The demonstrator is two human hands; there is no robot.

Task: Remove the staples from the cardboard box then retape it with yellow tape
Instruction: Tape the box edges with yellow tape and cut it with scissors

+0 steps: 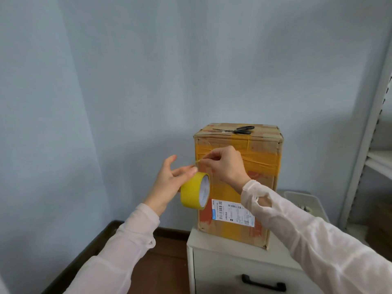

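Observation:
A tall cardboard box [261,187] stands upright on a white cabinet, with yellow tape bands around its upper part and a white shipping label low on its front. My left hand [169,183] holds a roll of yellow tape [196,190] against the box's left front edge, fingers on the roll's top. My right hand [224,164] pinches the thin loose end of the tape just above the roll, in front of the box. Black-handled scissors [239,130] lie on the box's top.
The white cabinet [229,257] has a drawer with a black handle [263,284]. A grey metal shelf [373,145] stands at the right, with a pale plastic bin [305,202] behind the box. Blue wall lies behind; wooden floor [161,262] at the lower left.

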